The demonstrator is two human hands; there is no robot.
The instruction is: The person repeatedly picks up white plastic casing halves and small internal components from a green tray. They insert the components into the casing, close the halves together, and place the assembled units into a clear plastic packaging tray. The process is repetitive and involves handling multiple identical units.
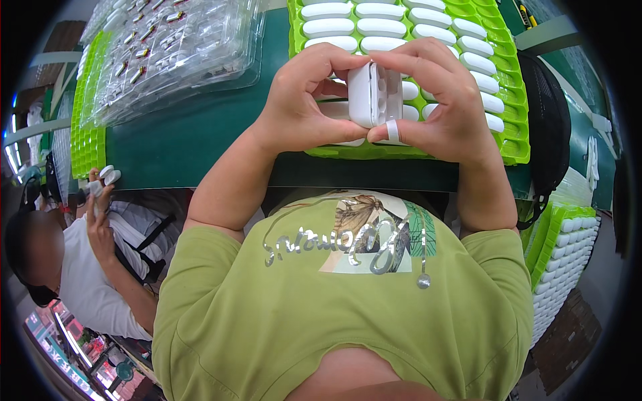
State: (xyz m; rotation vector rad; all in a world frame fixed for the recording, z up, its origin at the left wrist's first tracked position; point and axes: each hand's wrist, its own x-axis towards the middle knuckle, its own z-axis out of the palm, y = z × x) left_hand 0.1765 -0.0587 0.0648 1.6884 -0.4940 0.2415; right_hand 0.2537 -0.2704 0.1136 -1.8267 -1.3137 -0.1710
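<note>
Both hands hold a small white plastic case [361, 97], which looks like an earbud charging case, above a bright green tray [513, 137]. It stands open, with rounded hollows showing on its inner side. My left hand [294, 103] pinches one half between thumb and fingertips. On the other side, my right hand [451, 100] grips it with fingers at the top and thumb at the bottom; a white band wraps that thumb. Rows of closed white oval cases [381, 28] fill much of the tray under my hands.
Clear plastic trays [180, 60] with small parts are stacked at left on the green table [174, 150]. A black bag [545, 120] hangs at right, above stacked green trays of white cases [565, 247]. A co-worker [100, 267] sits at left, holding white pieces.
</note>
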